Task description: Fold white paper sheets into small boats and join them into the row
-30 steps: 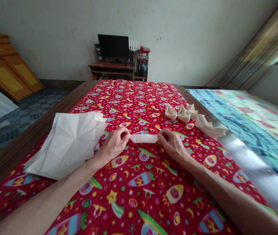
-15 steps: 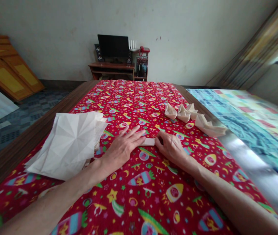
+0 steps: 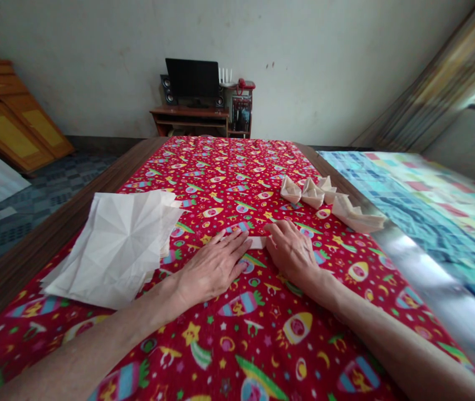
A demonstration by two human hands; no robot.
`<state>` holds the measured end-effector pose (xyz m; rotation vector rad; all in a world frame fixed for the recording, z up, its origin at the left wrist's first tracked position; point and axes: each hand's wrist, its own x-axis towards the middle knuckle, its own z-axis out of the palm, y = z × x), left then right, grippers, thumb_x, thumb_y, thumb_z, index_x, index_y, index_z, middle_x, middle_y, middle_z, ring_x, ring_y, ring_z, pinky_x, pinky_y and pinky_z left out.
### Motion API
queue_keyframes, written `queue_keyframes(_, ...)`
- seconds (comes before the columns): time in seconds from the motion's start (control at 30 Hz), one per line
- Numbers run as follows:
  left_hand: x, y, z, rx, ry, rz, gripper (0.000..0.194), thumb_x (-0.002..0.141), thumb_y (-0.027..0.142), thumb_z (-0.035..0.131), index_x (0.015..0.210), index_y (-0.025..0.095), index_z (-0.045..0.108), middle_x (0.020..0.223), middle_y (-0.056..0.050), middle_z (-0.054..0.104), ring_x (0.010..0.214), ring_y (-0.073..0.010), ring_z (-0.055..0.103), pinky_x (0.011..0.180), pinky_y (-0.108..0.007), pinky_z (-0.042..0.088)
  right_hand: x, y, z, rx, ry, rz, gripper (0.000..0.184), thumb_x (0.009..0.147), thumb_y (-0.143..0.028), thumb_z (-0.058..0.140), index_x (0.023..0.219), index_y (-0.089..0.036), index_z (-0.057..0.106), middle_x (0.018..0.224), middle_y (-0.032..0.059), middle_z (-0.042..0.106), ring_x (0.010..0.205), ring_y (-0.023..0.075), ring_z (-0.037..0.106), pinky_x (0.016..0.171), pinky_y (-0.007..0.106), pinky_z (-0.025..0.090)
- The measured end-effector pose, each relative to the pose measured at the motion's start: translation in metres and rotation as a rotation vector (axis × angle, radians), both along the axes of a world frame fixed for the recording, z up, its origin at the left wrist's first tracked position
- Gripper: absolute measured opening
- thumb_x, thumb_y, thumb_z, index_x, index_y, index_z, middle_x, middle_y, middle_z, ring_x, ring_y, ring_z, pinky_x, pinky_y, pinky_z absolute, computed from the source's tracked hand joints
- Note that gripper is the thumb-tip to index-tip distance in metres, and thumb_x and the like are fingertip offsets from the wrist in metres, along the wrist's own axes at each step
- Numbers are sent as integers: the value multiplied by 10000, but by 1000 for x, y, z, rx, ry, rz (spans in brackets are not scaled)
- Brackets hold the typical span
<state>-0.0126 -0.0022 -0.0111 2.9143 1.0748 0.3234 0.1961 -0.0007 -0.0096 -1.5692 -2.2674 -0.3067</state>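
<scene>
A narrow folded strip of white paper lies on the red tablecloth, its middle showing between my two hands. My left hand rests flat over the strip's left end, fingers stretched out and thumb lower down. At the right end, my right hand bends its fingers down over the paper, hiding that tip. To the left is a loose stack of creased white paper sheets. Folded paper shapes with pointed peaks stand in a row at the right, one longer nested piece nearest me.
The red patterned tablecloth covers a table with a dark wooden edge. A bed with a blue patterned sheet adjoins on the right. Beyond the far end stands a desk with a monitor; a wooden cabinet is at left.
My left hand has turned and shifted slightly toward me, its thumb now showing lower down. My right hand has uncurled somewhat, with its fingers reaching farther forward over the strip's end.
</scene>
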Motion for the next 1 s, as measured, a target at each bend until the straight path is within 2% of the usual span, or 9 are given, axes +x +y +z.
queue_keyframes(0.1, 0, 0, -1, 19, -7, -8, 434, 976, 351, 344, 1369, 178, 415, 1460, -93, 390, 1381, -221, 294, 1128, -411, 233, -3, -15, -3, 46, -50, 306, 403, 902, -132, 380, 1279, -127, 521, 1316, 148, 542, 1196, 261, 505, 942, 402, 452)
queue_keyframes(0.13, 0, 0, -2, 26, -9, -8, 434, 975, 346, 348, 1364, 168, 420, 1458, -100, 392, 1380, -222, 296, 1127, -406, 238, -3, -19, -5, 33, -60, 410, 428, 908, -121, 358, 1316, -119, 490, 1351, 138, 515, 1248, 244, 467, 1007, 412, 422)
queue_keyframes(0.2, 0, 1, -2, 35, -9, -5, 440, 971, 339, 354, 1365, 154, 418, 1462, -108, 382, 1380, -223, 295, 1125, -399, 244, -2, -26, -7, -7, -62, 486, 454, 925, -139, 340, 1367, -93, 434, 1394, 144, 464, 1306, 227, 411, 1069, 412, 382)
queue_keyframes(0.3, -1, 1, -1, 37, -2, -8, 446, 973, 338, 345, 1379, 162, 402, 1468, -100, 372, 1380, -219, 296, 1122, -396, 247, 3, -30, -7, -60, -60, 443, 468, 955, -238, 356, 1398, -92, 397, 1413, 154, 430, 1330, 235, 375, 1097, 425, 354)
queue_keyframes(0.4, -4, 1, 0, 45, 11, -17, 438, 977, 334, 336, 1376, 173, 411, 1463, -81, 385, 1368, -214, 321, 1118, -385, 254, 9, -31, -5, -83, -91, 416, 456, 964, -283, 363, 1376, -100, 434, 1399, 137, 454, 1324, 249, 382, 1115, 447, 322)
queue_keyframes(0.7, -25, -6, 0, 62, 17, 41, 397, 967, 280, 356, 1340, 195, 461, 1441, -57, 420, 1342, -187, 371, 1108, -373, 288, 15, -32, 1, -50, -105, 400, 390, 958, -226, 354, 1263, -85, 551, 1293, 148, 561, 1229, 262, 503, 1029, 441, 433)
queue_keyframes(0.87, -35, -8, 1, 64, 3, 87, 393, 956, 279, 375, 1319, 183, 494, 1426, -71, 434, 1316, -201, 411, 1097, -394, 316, 19, -33, -1, -20, -71, 393, 368, 949, -200, 377, 1248, -89, 562, 1280, 135, 577, 1214, 245, 520, 1038, 406, 427)
queue_keyframes(1.0, -39, 4, -1, 88, -141, 119, 320, 944, 253, 402, 1149, 178, 636, 1258, -73, 610, 1172, -193, 559, 1036, -370, 407, 21, -29, -5, -3, 44, 391, 326, 943, -201, 410, 1202, -135, 596, 1249, 97, 610, 1184, 223, 546, 1022, 384, 440)
